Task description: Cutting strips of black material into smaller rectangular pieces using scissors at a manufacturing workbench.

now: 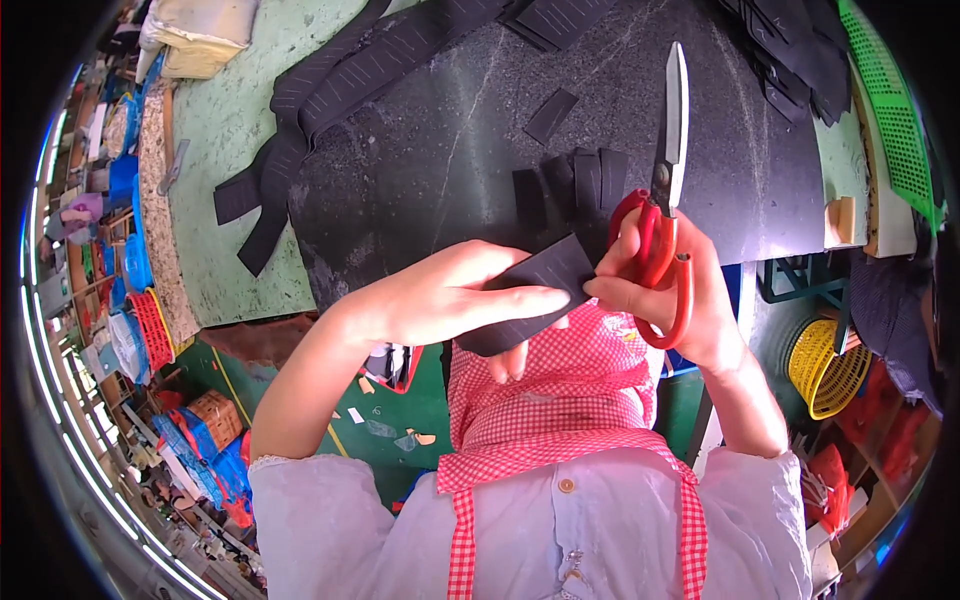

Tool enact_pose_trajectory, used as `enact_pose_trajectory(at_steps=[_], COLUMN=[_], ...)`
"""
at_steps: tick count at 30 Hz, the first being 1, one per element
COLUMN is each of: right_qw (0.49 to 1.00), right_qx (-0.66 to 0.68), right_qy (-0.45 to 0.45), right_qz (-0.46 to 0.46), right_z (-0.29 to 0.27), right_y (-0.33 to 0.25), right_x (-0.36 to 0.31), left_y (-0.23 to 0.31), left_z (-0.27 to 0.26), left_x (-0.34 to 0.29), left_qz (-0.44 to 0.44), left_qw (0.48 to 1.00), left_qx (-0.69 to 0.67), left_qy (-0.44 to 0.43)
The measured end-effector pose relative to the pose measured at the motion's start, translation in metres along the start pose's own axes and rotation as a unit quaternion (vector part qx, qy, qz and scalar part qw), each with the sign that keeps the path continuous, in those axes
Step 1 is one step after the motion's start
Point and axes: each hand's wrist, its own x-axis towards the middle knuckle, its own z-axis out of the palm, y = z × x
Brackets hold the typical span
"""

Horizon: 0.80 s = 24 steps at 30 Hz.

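Note:
Pinched between the thumb and fingers of my left hand [440, 290] is a flat black fabric piece [565, 265] with faint light marks. My right hand [705, 285] grips scissors [677, 120] by their red handles, blades pointing away from me and together. The thumb and a fingertip of that same hand meet the right corner of the fabric piece. Just beyond my hands, several short cut black pieces [588, 178] lie side by side on the dark work surface [400, 190]. One more small black piece [551, 115] rests apart, farther off.
Long black fabric strips [350, 90] run across the far left of the table, and more dark fabric [800, 50] is piled at the far right. A green perforated basket [890, 100] stands at the right edge. Below it is a yellow basket [825, 370].

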Motion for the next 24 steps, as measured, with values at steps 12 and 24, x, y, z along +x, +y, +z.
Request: enact_pose_trajectory(at_steps=[12,24], right_qw=[0.988,0.968], right_qx=[-0.009,-0.186], right_qy=[-0.123,-0.160], right_qz=[0.097,0.048], right_z=[-0.019,-0.019], right_y=[0.016,0.011], right_x=[-0.040,-0.025], left_y=[0.005,0.015], left_z=[-0.013,-0.024], left_x=[-0.017,-0.003], left_qz=[0.072,0.058], left_qw=[0.994,0.998], left_qx=[-0.023,-0.022], left_qy=[0.081,0.007])
